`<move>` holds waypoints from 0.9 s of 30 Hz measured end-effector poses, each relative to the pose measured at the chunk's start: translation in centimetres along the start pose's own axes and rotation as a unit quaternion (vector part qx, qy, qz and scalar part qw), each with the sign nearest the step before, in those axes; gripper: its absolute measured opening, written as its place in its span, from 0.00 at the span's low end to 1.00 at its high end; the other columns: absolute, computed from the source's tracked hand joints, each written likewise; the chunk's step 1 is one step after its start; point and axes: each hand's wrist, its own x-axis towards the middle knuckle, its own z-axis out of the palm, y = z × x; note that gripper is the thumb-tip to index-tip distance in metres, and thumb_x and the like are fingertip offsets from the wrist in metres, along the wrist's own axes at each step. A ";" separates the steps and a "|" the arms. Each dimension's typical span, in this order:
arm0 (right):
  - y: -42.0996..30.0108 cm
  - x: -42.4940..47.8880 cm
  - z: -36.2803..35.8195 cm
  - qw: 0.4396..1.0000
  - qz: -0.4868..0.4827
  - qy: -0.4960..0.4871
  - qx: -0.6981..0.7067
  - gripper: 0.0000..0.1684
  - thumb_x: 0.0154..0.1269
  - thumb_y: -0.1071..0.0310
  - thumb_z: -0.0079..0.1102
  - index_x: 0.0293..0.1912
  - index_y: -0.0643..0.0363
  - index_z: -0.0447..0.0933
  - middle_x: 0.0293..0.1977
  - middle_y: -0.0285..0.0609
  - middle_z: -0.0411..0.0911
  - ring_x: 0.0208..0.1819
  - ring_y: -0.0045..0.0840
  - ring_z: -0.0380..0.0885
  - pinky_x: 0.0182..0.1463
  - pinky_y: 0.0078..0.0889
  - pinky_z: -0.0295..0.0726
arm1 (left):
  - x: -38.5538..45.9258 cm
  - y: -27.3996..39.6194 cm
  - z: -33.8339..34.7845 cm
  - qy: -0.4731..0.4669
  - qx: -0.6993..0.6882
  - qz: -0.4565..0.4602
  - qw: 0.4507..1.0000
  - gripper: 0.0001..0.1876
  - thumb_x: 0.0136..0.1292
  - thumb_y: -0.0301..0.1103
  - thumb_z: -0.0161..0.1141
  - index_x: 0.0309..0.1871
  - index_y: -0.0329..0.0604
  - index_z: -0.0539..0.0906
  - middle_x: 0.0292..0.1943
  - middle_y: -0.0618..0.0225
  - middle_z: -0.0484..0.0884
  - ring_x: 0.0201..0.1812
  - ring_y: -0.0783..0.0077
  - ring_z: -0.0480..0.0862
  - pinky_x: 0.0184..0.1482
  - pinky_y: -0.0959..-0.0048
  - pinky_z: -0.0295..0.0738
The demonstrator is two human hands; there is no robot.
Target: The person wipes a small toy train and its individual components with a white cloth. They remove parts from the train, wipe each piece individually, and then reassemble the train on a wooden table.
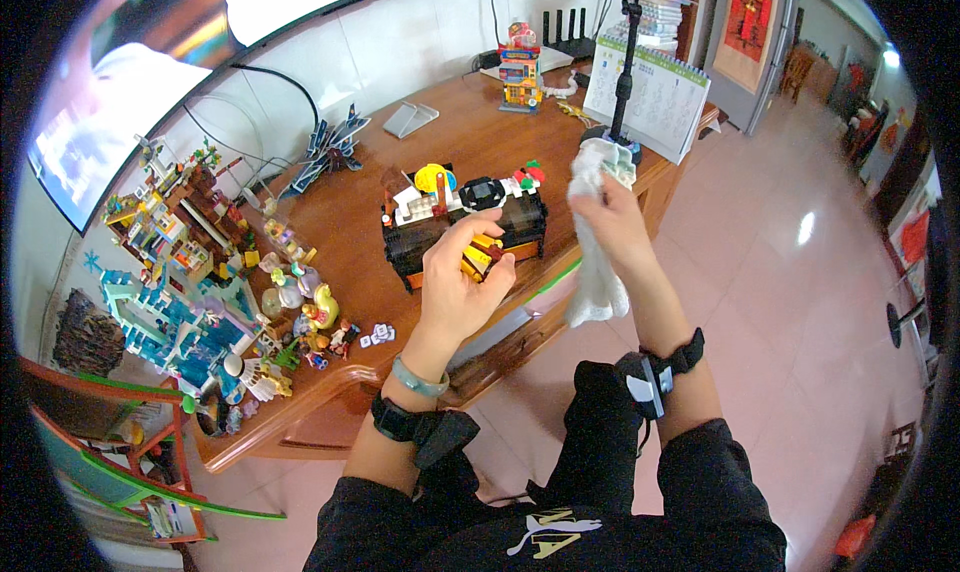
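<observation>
My left hand (466,283) curls its thumb and fingers around a small yellow-and-brown building-brick piece (477,260), partly hidden by the fingers. Just behind it stands a black building-brick model (521,218) on the wooden desk. Its top carries a round yellow piece (433,178), a faceted black piece (481,194) and a red flower (535,171). In my right hand (619,223) is a white cloth (596,272), bunched at the top and hanging down past the desk's front edge.
The wooden desk (457,121) holds a brick-built shop (520,76), a desk calendar (645,95), a black stand pole (624,69) and a phone stand (410,119). Crowding the left are a blue brick castle (172,324), several figurines (322,305) and a shuttlecock (255,377). Below is an open drawer (495,332).
</observation>
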 end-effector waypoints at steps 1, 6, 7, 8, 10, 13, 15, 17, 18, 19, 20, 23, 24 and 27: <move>0.0 0.3 0.7 0.999 -0.012 -0.032 -0.031 0.12 0.55 0.70 0.55 0.40 0.64 0.74 0.31 0.36 0.75 0.32 0.19 0.71 0.36 0.24 0.71 | 0.0 -0.5 -0.1 0.004 0.024 0.023 0.999 0.12 0.45 0.24 0.62 0.36 0.37 0.75 0.50 0.51 0.78 0.38 0.63 0.82 0.41 0.72 0.75; 0.0 1.9 2.1 0.997 -0.046 -0.061 -0.011 0.13 0.55 0.66 0.63 0.37 0.65 0.75 0.28 0.36 0.76 0.31 0.17 0.71 0.36 0.24 0.71 | 0.3 -0.4 0.3 -0.022 0.145 0.029 0.989 0.12 0.43 0.32 0.64 0.28 0.38 0.73 0.58 0.43 0.69 0.41 0.48 0.82 0.40 0.66 0.77; 0.3 2.2 2.0 0.997 -0.040 -0.070 -0.009 0.13 0.56 0.67 0.62 0.40 0.64 0.75 0.30 0.34 0.76 0.32 0.16 0.71 0.37 0.22 0.71 | 0.3 -0.5 0.4 -0.025 0.147 0.030 0.988 0.12 0.43 0.32 0.64 0.28 0.38 0.73 0.58 0.43 0.69 0.40 0.49 0.82 0.39 0.66 0.78; 0.6 2.6 1.9 0.996 -0.035 -0.078 -0.007 0.14 0.57 0.68 0.62 0.42 0.63 0.75 0.32 0.33 0.76 0.33 0.14 0.70 0.38 0.20 0.70 | 0.3 -0.7 0.5 -0.028 0.149 0.032 0.988 0.12 0.43 0.32 0.64 0.28 0.38 0.73 0.59 0.44 0.69 0.40 0.50 0.82 0.38 0.66 0.78; 0.5 2.7 2.3 0.996 -0.030 -0.084 -0.004 0.14 0.58 0.69 0.61 0.44 0.62 0.76 0.33 0.31 0.75 0.34 0.13 0.70 0.39 0.19 0.69 | 0.2 -0.7 0.4 -0.029 0.156 0.034 0.987 0.12 0.43 0.32 0.64 0.28 0.38 0.73 0.59 0.44 0.69 0.38 0.50 0.83 0.37 0.65 0.78; 0.2 2.4 2.3 0.998 -0.036 -0.058 -0.009 0.14 0.57 0.69 0.61 0.44 0.63 0.75 0.33 0.33 0.76 0.35 0.14 0.70 0.39 0.20 0.70 | 0.2 -0.7 0.3 -0.028 0.153 0.039 0.987 0.12 0.43 0.32 0.64 0.27 0.37 0.73 0.59 0.45 0.69 0.37 0.50 0.83 0.35 0.65 0.78; 0.1 2.1 2.2 0.998 -0.050 -0.030 -0.017 0.15 0.56 0.70 0.61 0.43 0.65 0.75 0.32 0.36 0.77 0.35 0.16 0.71 0.39 0.24 0.72 | 0.2 -0.9 0.4 -0.024 0.140 0.043 0.989 0.12 0.42 0.32 0.64 0.27 0.37 0.73 0.60 0.45 0.68 0.35 0.50 0.83 0.34 0.65 0.78; -0.6 0.8 2.2 0.997 -0.053 0.045 0.026 0.14 0.57 0.72 0.58 0.44 0.64 0.74 0.34 0.38 0.76 0.36 0.19 0.72 0.40 0.25 0.72 | 0.0 -1.1 0.2 -0.025 0.146 0.043 0.988 0.12 0.42 0.32 0.64 0.26 0.37 0.73 0.60 0.45 0.68 0.34 0.49 0.83 0.33 0.65 0.78; -1.0 0.0 2.1 0.994 -0.057 0.084 0.044 0.14 0.57 0.73 0.57 0.45 0.64 0.74 0.34 0.39 0.76 0.37 0.20 0.73 0.40 0.25 0.72 | -0.1 -1.2 0.3 -0.024 0.146 0.045 0.988 0.12 0.42 0.32 0.63 0.26 0.37 0.73 0.60 0.45 0.67 0.33 0.49 0.83 0.33 0.65 0.78; -0.5 -0.4 2.3 0.990 -0.117 0.072 0.005 0.14 0.58 0.73 0.55 0.46 0.63 0.74 0.35 0.41 0.76 0.37 0.24 0.73 0.41 0.27 0.72 | 0.0 -1.2 0.3 -0.025 0.149 0.044 0.988 0.12 0.42 0.33 0.63 0.26 0.37 0.73 0.60 0.45 0.67 0.33 0.49 0.82 0.33 0.64 0.78; 0.2 -0.8 2.6 0.982 -0.177 0.059 -0.034 0.14 0.58 0.73 0.54 0.46 0.62 0.74 0.35 0.43 0.76 0.37 0.27 0.74 0.41 0.28 0.72 | 0.0 -1.1 0.3 -0.026 0.152 0.043 0.987 0.12 0.42 0.33 0.63 0.26 0.37 0.73 0.60 0.44 0.67 0.33 0.49 0.82 0.32 0.64 0.78; -1.0 -3.0 3.5 0.940 -0.251 -0.018 -0.231 0.18 0.55 0.76 0.51 0.47 0.58 0.75 0.36 0.50 0.74 0.37 0.43 0.76 0.39 0.39 0.76 | -0.2 -1.4 0.6 -0.030 0.146 0.036 0.988 0.12 0.42 0.34 0.63 0.26 0.37 0.73 0.60 0.45 0.67 0.32 0.49 0.82 0.32 0.63 0.78; -1.5 -3.3 3.9 0.925 -0.249 -0.024 -0.286 0.18 0.54 0.75 0.51 0.47 0.57 0.75 0.36 0.50 0.74 0.34 0.43 0.76 0.37 0.41 0.76 | -0.2 -1.3 0.4 -0.028 0.147 0.035 0.988 0.12 0.42 0.34 0.63 0.26 0.37 0.73 0.60 0.45 0.67 0.32 0.49 0.82 0.32 0.62 0.78; -3.2 -3.5 4.6 0.875 -0.230 -0.050 -0.423 0.21 0.53 0.75 0.50 0.49 0.58 0.74 0.33 0.49 0.73 0.28 0.43 0.76 0.33 0.41 0.76 | -0.2 -0.8 -0.2 -0.060 0.136 -0.010 0.989 0.11 0.42 0.30 0.64 0.27 0.37 0.74 0.60 0.43 0.67 0.42 0.47 0.81 0.42 0.65 0.77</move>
